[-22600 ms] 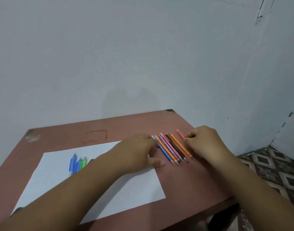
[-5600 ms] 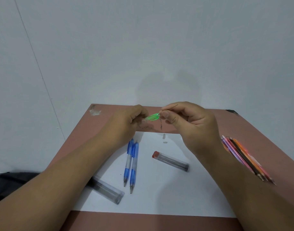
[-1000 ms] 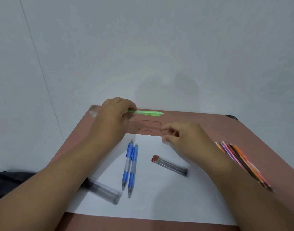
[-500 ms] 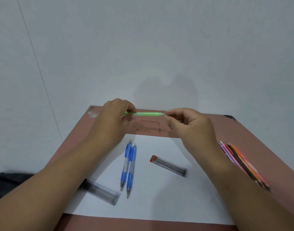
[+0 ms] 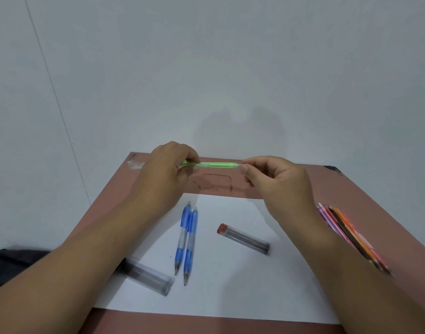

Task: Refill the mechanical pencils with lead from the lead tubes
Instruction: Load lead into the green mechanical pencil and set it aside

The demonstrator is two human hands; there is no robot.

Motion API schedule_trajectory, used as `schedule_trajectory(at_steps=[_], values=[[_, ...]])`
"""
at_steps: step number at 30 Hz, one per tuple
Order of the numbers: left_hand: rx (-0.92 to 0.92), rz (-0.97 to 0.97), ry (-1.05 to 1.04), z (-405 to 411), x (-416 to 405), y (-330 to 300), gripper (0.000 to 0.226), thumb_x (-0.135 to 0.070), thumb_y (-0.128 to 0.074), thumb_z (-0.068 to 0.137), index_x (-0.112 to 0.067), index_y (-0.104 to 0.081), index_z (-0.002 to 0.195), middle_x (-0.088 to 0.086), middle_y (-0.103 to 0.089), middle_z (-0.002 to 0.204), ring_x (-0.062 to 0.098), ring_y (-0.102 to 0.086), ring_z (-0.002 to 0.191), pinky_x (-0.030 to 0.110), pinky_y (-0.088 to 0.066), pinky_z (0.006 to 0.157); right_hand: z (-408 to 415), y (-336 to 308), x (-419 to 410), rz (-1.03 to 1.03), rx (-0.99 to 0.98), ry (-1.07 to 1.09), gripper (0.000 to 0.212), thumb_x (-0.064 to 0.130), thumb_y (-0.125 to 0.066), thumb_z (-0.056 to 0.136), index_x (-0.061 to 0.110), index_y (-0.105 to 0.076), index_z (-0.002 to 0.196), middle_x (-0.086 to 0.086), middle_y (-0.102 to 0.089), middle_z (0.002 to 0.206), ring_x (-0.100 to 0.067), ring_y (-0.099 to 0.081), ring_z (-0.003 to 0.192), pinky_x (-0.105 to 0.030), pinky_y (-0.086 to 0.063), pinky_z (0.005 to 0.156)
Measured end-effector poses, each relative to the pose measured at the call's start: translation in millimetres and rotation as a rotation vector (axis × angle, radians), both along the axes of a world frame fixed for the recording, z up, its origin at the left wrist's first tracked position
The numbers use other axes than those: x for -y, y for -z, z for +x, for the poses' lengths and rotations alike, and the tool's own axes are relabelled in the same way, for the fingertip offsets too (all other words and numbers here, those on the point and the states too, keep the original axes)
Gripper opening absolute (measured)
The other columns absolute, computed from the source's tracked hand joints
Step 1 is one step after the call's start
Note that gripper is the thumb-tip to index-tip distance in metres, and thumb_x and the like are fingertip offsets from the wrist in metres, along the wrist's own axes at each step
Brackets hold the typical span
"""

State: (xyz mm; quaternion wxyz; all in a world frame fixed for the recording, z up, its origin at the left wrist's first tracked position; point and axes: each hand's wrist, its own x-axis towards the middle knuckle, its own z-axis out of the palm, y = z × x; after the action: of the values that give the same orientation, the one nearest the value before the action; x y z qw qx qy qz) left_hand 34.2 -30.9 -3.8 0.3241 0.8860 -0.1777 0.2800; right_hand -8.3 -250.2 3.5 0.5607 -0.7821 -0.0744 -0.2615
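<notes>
The left hand (image 5: 165,174) has its fingers curled round one end of the green mechanical pencil (image 5: 215,165) and holds it level in the air above the far edge of the white sheet of paper (image 5: 230,280). The right hand (image 5: 276,182) meets the pencil's other end, thumb and forefinger pinched together right at its tip; whether they grip the pencil itself or some small part pressed to it is too fine to tell. On the sheet, below the left hand, two blue mechanical pencils (image 5: 187,239) lie side by side and touching, their points toward the near edge. Just beside them, toward the right forearm, a clear lead tube with a red cap (image 5: 244,239) lies slanted on the sheet. Another clear lead tube (image 5: 150,278) lies at the sheet's left edge, partly hidden under the left forearm. Off the sheet to its right, a bundle of coloured pencils (image 5: 348,235) rests on the brown table (image 5: 303,179), partly covered by the right forearm. A dark cloth-like thing (image 5: 11,263) lies beyond the table's left side.
</notes>
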Motion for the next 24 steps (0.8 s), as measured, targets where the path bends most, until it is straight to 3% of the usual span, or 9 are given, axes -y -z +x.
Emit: schedule_trajectory(at_steps=[5, 12, 15, 19, 22, 24], values=[[0.036, 0.002, 0.048, -1.9, 0.7, 0.8, 0.022, -0.008, -0.069, 0.093, -0.030, -0.066, 0.093, -0.016, -0.058, 0.094, 0.010, -0.054, 0.092, 0.007, -0.034, 0.078, 1.5, 0.3, 1.6, 0.060, -0.039, -0.014, 0.013, 0.023, -0.079, 0.089, 0.036, -0.079, 0.085, 0.008, -0.076, 0.075, -0.006, -0.070, 0.069, -0.018, -0.057, 0.066], [0.109, 0.077, 0.086, -3.6, 3.7, -0.4, 0.020, -0.008, -0.068, 0.092, -0.026, -0.069, 0.100, -0.027, -0.050, 0.089, 0.008, -0.049, 0.091, 0.015, -0.039, 0.075, 4.8, -2.8, 4.8, 0.264, -0.112, -0.076, 0.014, 0.016, -0.077, 0.090, 0.024, -0.080, 0.079, -0.004, -0.075, 0.074, -0.015, -0.068, 0.065, -0.028, -0.059, 0.067], [0.146, 0.078, 0.090, -6.9, 5.6, -2.9, 0.017, -0.010, -0.072, 0.090, -0.024, -0.070, 0.099, -0.022, -0.051, 0.092, 0.008, -0.049, 0.090, 0.016, -0.039, 0.073, 5.7, -3.9, 1.7, 0.471, -0.190, -0.186, 0.007, 0.022, -0.078, 0.088, 0.021, -0.082, 0.082, -0.006, -0.074, 0.079, -0.014, -0.067, 0.068, -0.024, -0.057, 0.065], [0.241, 0.164, 0.129, -15.6, 12.9, -5.6, 0.013, -0.011, -0.078, 0.085, -0.016, -0.070, 0.094, -0.009, -0.061, 0.093, 0.017, -0.053, 0.088, 0.034, -0.051, 0.066, 9.0, 0.1, -9.0, 0.891, -0.394, -0.417, 0.032, 0.028, -0.072, 0.082, 0.003, -0.077, 0.100, -0.017, -0.076, 0.100, -0.021, -0.073, 0.079, -0.029, -0.060, 0.067], [0.249, 0.218, 0.160, -19.8, 19.9, -5.5, 0.013, -0.014, -0.079, 0.085, -0.014, -0.070, 0.094, -0.002, -0.064, 0.093, 0.016, -0.052, 0.084, 0.039, -0.052, 0.062, 10.4, 2.4, -10.8, 1.031, -0.436, -0.460, 0.028, 0.030, -0.070, 0.082, 0.004, -0.080, 0.089, -0.017, -0.077, 0.101, -0.024, -0.076, 0.085, -0.030, -0.061, 0.069], [0.215, 0.204, 0.199, -21.3, 23.0, -5.7, 0.017, -0.024, -0.078, 0.087, -0.017, -0.070, 0.100, -0.005, -0.063, 0.094, 0.011, -0.049, 0.084, 0.036, -0.052, 0.066, 11.8, 2.2, -7.9, 1.049, -0.418, -0.424, 0.030, 0.034, -0.070, 0.082, 0.007, -0.076, 0.093, -0.015, -0.077, 0.105, -0.023, -0.077, 0.092, -0.033, -0.062, 0.070]])
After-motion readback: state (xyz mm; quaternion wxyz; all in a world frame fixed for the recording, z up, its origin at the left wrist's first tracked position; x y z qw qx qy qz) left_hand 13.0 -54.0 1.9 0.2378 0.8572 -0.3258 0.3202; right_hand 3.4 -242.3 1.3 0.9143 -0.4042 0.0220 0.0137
